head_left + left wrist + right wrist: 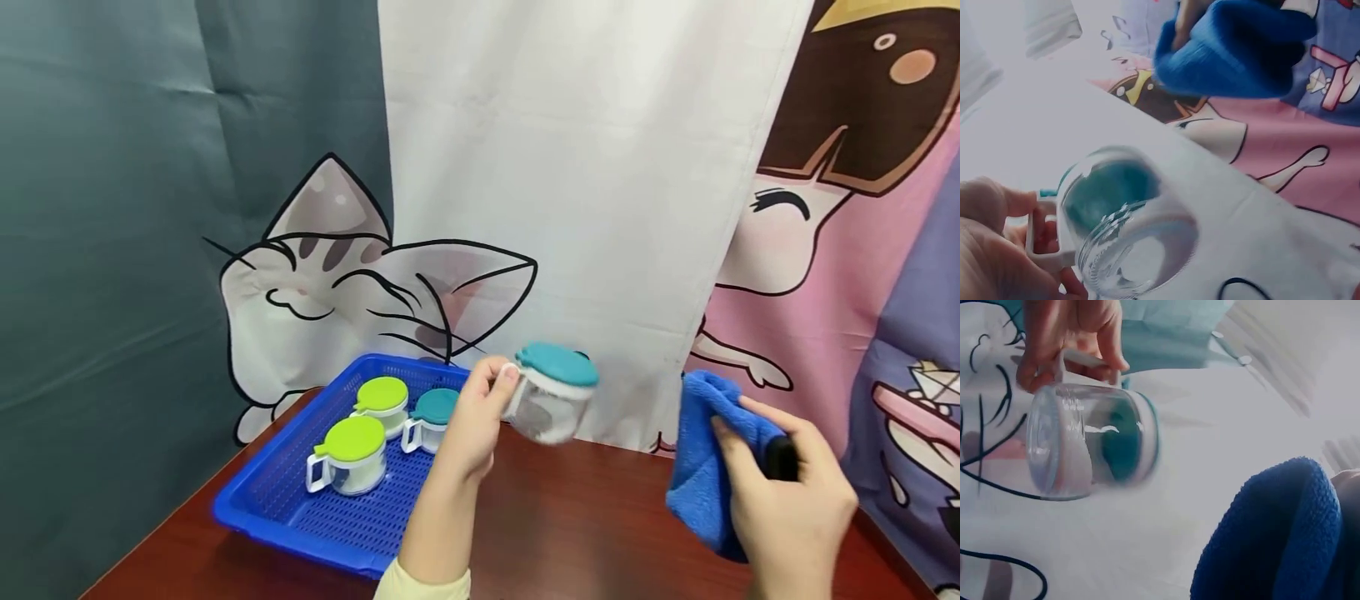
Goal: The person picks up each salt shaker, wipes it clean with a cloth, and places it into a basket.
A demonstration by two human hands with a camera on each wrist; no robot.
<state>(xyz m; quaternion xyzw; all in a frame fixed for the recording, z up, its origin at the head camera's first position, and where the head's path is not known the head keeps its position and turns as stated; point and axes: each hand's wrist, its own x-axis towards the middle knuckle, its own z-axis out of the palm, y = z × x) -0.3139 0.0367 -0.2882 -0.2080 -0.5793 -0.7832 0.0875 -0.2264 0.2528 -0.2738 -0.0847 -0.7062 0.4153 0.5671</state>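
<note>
My left hand grips the white handle of a clear seasoning jar, which is raised above the table and a little tilted. Its teal lid is closed, and the clear base faces the left wrist camera. To the right, my right hand holds a folded blue cloth between thumb and fingers, apart from the jar. Beside the cloth, within that hand, shows a black rounded thing; I cannot tell what it is. In the right wrist view the cloth hides most of the hand.
On the left of the brown table stands a blue perforated basket. Inside it are two jars with green lids and one with a teal lid, partly behind my left arm. Printed curtains hang close behind the table.
</note>
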